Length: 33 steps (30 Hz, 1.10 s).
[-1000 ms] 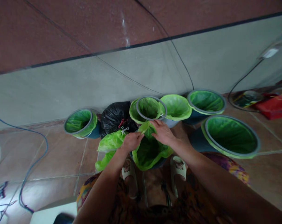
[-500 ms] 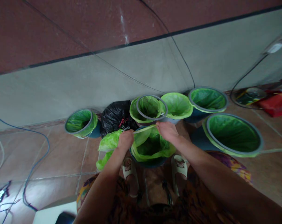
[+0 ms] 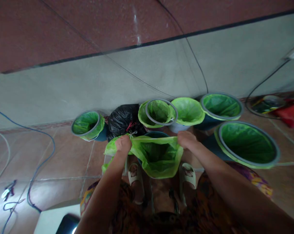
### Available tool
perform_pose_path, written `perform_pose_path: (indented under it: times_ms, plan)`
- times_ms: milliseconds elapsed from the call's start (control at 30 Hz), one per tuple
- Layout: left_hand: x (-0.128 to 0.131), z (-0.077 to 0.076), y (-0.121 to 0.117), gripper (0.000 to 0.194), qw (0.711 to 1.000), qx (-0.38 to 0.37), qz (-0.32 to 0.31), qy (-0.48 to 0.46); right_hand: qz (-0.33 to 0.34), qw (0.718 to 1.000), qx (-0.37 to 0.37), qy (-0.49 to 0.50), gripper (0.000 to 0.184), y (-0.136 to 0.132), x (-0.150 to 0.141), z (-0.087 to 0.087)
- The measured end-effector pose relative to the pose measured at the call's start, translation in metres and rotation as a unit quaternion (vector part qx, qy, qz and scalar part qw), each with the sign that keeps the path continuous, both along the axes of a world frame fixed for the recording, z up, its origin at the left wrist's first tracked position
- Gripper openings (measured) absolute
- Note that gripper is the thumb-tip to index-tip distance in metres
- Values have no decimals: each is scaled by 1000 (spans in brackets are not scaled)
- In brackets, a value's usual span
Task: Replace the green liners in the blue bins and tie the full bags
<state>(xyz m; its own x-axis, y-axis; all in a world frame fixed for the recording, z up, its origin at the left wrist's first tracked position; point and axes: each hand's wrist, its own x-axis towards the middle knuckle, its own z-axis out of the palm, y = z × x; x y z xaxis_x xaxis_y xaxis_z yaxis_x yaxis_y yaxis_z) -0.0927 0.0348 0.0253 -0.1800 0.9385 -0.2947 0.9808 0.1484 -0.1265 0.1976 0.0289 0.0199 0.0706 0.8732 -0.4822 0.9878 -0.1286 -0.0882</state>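
Between my two hands a green bin bag (image 3: 159, 162) is stretched, its top edge pulled taut and its mouth facing me. My left hand (image 3: 124, 144) grips the bag's left corner, and my right hand (image 3: 186, 139) grips the right corner. Just behind the bag shows the rim of a blue bin (image 3: 156, 134), the rest of it mostly hidden. Close to my left hand lies crumpled green plastic (image 3: 109, 148). A knotted black rubbish bag (image 3: 122, 122) sits beyond that hand.
Against the wall stand several lined bins, including a small bin (image 3: 86, 125) at left, a white bin (image 3: 187, 110) and a large bin (image 3: 248, 144) at right. A blue cable (image 3: 53, 152) crosses the tiled floor. A red object (image 3: 291, 113) lies far right. My slippers (image 3: 188, 174) flank the bag.
My hands have moved apart, pulling the bag's edge wider. The bag has come up and toward me, off the blue bin's rim, which now shows behind it.
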Motion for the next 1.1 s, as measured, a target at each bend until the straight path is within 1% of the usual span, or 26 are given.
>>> perform_pose_path:
  times_ms: [100, 167, 200, 233, 267, 367, 433, 500, 567, 600, 633, 733, 767, 800, 833, 1000, 1100]
  plan:
    - [0, -1, 1, 35, 1000, 7, -2, -18, 24, 996, -76, -38, 26, -6, -1, -2]
    - [4, -4, 0, 34, 999, 4, -20, -45, 49, 994, -95, -33, 25, -10, -7, -1]
    - [8, -6, -1, 33, 998, 4, -32, -61, 59, 994, -92, -27, 25, -13, -11, 0]
    - [12, -8, -2, 33, 996, 6, -45, -75, 69, 995, -76, -18, 28, -15, -15, 0]
    - [17, -10, -4, 33, 994, 10, -61, -86, 79, 996, -46, -7, 37, -16, -20, 1]
    - [32, -14, -9, 32, 987, 16, -111, -113, 109, 990, 81, 43, 70, -16, -33, -1]
    - [39, -14, -13, 32, 983, 24, -130, -124, 112, 979, 149, 78, 78, -13, -39, -2]
    - [43, -13, -15, 32, 980, 40, -138, -139, 98, 971, 197, 96, 79, -9, -43, -3]
    - [46, -13, -15, 32, 975, 58, -145, -156, 102, 962, 228, 108, 76, -6, -45, -3]
    - [47, -13, -16, 32, 972, 65, -150, -167, 115, 958, 237, 115, 72, -5, -46, -2]
    - [48, -13, -16, 32, 969, 68, -156, -177, 134, 954, 240, 122, 65, -5, -47, -1]
    - [51, -13, -17, 31, 961, 68, -174, -202, 189, 947, 226, 132, 31, -7, -51, 1]
    - [52, -13, -17, 31, 960, 67, -178, -204, 198, 947, 216, 134, 23, -7, -52, 2]
    - [53, -12, -17, 30, 961, 66, -180, -201, 200, 948, 207, 136, 22, -7, -52, 3]
    - [54, -12, -17, 29, 963, 63, -179, -193, 192, 952, 197, 137, 23, -7, -52, 4]
    - [47, -13, -15, 27, 978, 29, -155, -135, 83, 977, 164, 108, 31, 1, -43, 5]
    - [39, -16, -12, 26, 982, 33, -143, -119, 60, 985, 140, 88, 31, 4, -37, 1]
